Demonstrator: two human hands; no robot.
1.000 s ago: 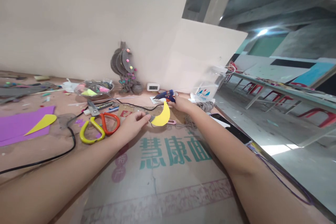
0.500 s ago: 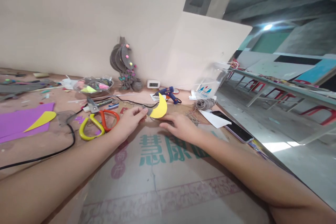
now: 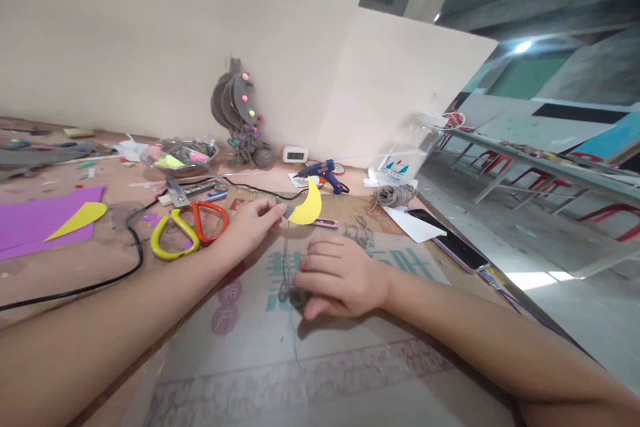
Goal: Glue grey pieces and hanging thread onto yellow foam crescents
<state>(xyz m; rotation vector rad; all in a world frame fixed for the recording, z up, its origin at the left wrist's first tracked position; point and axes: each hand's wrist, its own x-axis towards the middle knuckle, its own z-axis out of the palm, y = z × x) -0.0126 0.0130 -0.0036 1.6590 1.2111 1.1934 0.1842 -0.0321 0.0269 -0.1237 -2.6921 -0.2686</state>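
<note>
A yellow crescent moon cutout (image 3: 309,205) with a grey piece at its lower left end is pinched in my left hand (image 3: 254,221), just above the cardboard (image 3: 250,347). Thin grey yarn (image 3: 286,257) hangs from the moon's grey end towards me. At its near end, my right hand (image 3: 340,275) curls its fingers over a small dark tangle, which they partly hide. Behind the moon lies a small pink-handled tool (image 3: 326,223), and loose yarn strands (image 3: 361,232) rest to its right.
Yellow-and-orange-handled scissors (image 3: 176,233) and purple sheets (image 3: 45,220) lie left. A blue glue gun (image 3: 323,172) and a small clock (image 3: 295,154) stand behind. A yarn ball (image 3: 395,195), phone (image 3: 450,243) and clear bucket (image 3: 405,153) are right. A black cable (image 3: 137,260) crosses the left side.
My right hand has moved away from the moon, down towards me, drawing the yarn out below it. My left hand keeps its pinch in nearly the same place.
</note>
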